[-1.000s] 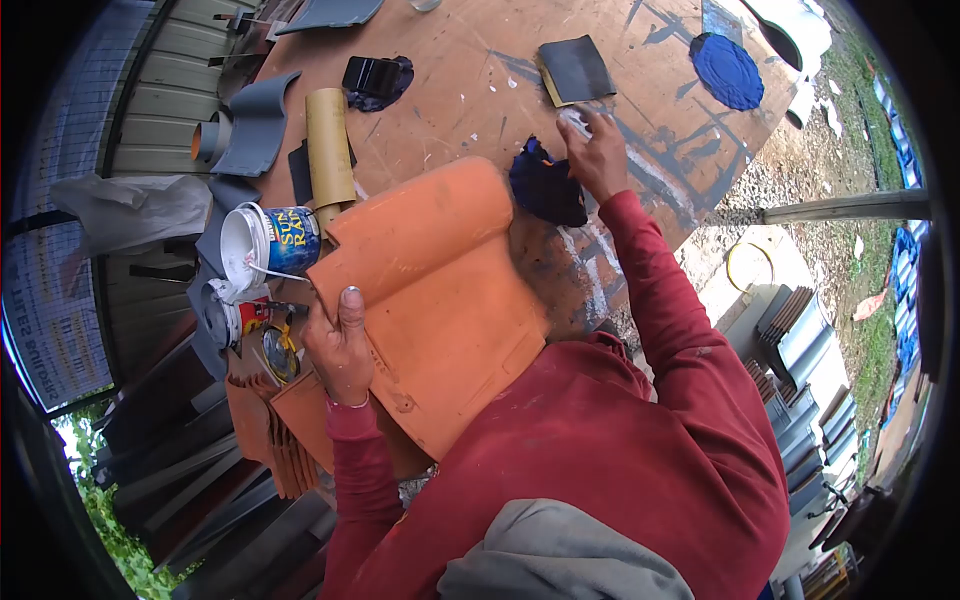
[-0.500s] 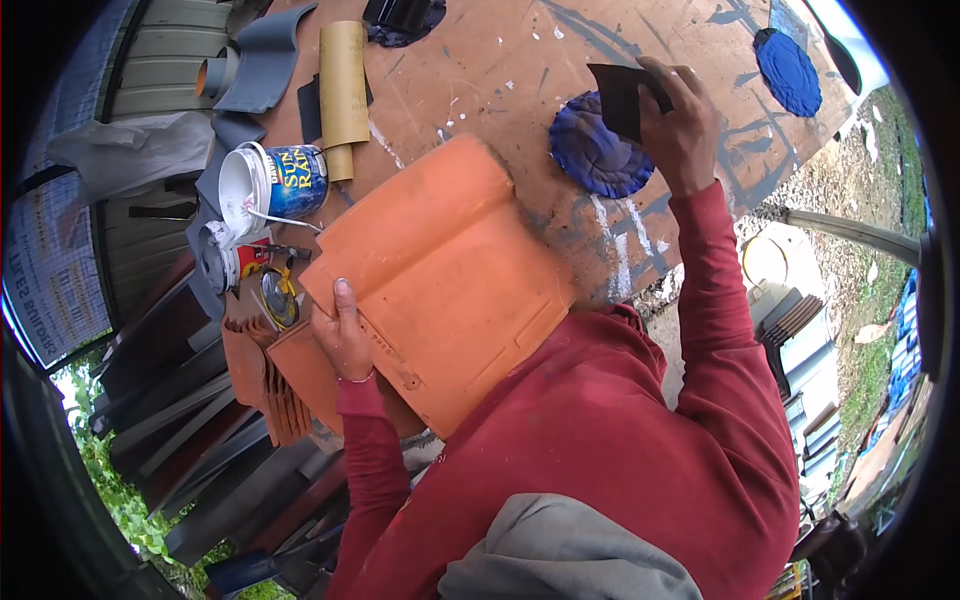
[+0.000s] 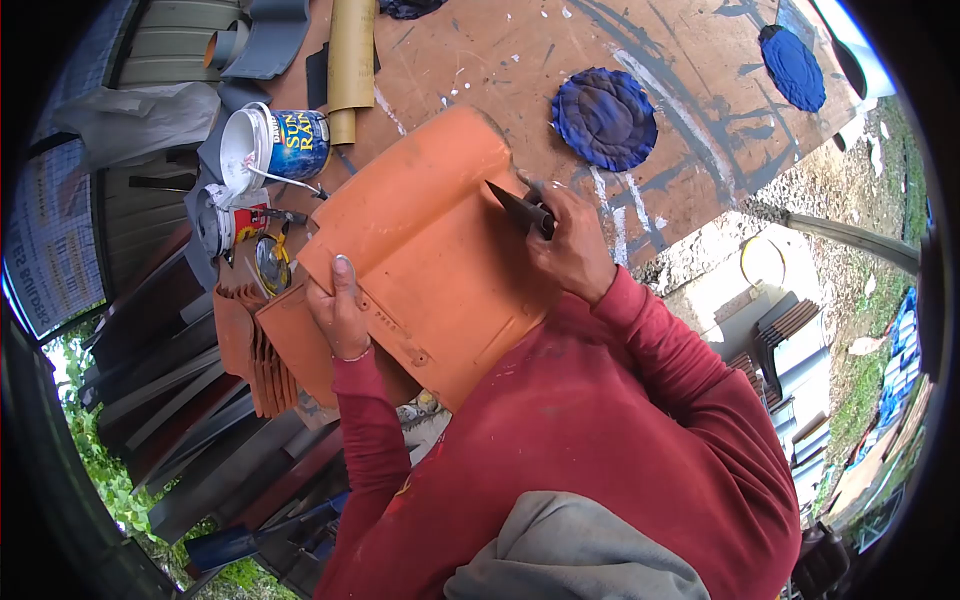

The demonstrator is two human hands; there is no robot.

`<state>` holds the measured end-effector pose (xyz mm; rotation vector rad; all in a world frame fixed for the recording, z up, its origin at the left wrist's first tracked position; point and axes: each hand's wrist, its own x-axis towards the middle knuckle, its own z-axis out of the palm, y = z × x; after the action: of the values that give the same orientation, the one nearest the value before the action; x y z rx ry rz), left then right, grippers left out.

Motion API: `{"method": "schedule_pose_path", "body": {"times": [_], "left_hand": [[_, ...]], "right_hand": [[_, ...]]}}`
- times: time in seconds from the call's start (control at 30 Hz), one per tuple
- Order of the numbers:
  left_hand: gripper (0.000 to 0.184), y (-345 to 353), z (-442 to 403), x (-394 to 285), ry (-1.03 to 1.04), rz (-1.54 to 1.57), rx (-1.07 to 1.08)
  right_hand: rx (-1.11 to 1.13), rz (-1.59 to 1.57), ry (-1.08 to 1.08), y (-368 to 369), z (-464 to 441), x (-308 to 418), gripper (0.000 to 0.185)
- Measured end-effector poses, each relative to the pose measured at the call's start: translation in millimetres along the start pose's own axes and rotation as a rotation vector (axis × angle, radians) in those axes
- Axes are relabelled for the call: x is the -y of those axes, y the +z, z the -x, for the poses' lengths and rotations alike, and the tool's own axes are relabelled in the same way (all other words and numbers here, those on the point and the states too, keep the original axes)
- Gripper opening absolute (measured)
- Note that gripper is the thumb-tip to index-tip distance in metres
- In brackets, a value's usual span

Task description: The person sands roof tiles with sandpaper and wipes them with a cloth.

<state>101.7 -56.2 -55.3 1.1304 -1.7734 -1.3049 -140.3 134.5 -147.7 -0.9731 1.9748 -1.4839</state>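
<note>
An orange clay roof tile (image 3: pixel 440 260), with a raised roll along its far side, lies tilted against my body. My left hand (image 3: pixel 338 305) is closed on the tile's left edge, thumb on top; the fingers beneath are hidden. In my right hand (image 3: pixel 575 240) is a bent dark sheet (image 3: pixel 515 207) that looks like sandpaper. It is over the tile's right part, close to the surface; I cannot tell whether they touch. Just beyond this hand a crumpled round blue cloth (image 3: pixel 604 118) rests on the paint-marked brown table (image 3: pixel 470 60).
A paint bucket (image 3: pixel 300 143) and a smaller can (image 3: pixel 215 220) stand left of the tile. Several tiles (image 3: pixel 262 350) are stacked below them. A tan roll (image 3: pixel 351 60) lies at the back. Another blue cloth (image 3: pixel 793 68) is at the far right.
My right hand has come down and left from above the blue cloth to the tile, carrying the dark sheet. My left hand keeps its grip on the tile.
</note>
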Motion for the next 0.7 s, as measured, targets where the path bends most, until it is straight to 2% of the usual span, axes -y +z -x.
{"method": "schedule_pose_path", "body": {"times": [0.03, 0.07, 0.13, 0.17, 0.23, 0.3, 0.37, 0.47, 0.53, 0.57, 0.6, 0.63, 0.7], "left_hand": [[0.051, 3, -6, -5, -0.031, 0.181, 0.039], [0.051, 5, -14, -10, -0.02, 0.196, 0.049], [0.058, 1, -26, -18, -0.348, 0.528, 0.025], [0.058, -1, -32, -10, -0.339, 0.53, 0.029], [0.057, -4, -43, 12, -0.174, 0.035, -0.147], [0.057, -2, -46, 19, -0.123, 0.03, -0.131], [0.057, 6, -46, 19, -0.063, 0.046, -0.122], [0.057, 1, -39, 17, 0.055, 0.131, -0.078], [0.063, -12, -41, 15, -0.072, 0.494, 0.073], [0.063, -16, -37, 8, -0.064, 0.491, 0.096], [0.064, -14, -28, -15, -0.118, 0.562, 0.24], [0.066, -12, -21, -31, -0.17, 0.629, 0.388], [0.071, -18, -13, -39, -0.139, 0.538, 0.421]], "right_hand": [[-0.05, 0.128, -0.106, -6, 5, 1, 0.051], [-0.1, 0.26, -0.217, -13, 8, 2, 0.049], [-0.142, 0.323, -0.227, -28, 18, 11, 0.045], [-0.176, 0.374, -0.228, -31, 22, 13, 0.042], [-0.234, 0.374, -0.24, -20, 31, 1, 0.044], [-0.152, 0.226, -0.015, -8, 42, -13, 0.052], [-0.114, 0.242, 0.027, -6, 51, -18, 0.059], [-0.487, 0.213, -0.142, -11, 55, -3, 0.056], [-0.565, 0.165, -0.152, -18, 45, -6, 0.053], [-0.63, 0.115, -0.168, -22, 42, -7, 0.05], [-0.584, 0.023, -0.082, -25, 42, -3, 0.05], [-0.614, 0.017, -0.085, -24, 39, -3, 0.05], [-0.598, 0.072, -0.225, -14, 33, -5, 0.051]]}}
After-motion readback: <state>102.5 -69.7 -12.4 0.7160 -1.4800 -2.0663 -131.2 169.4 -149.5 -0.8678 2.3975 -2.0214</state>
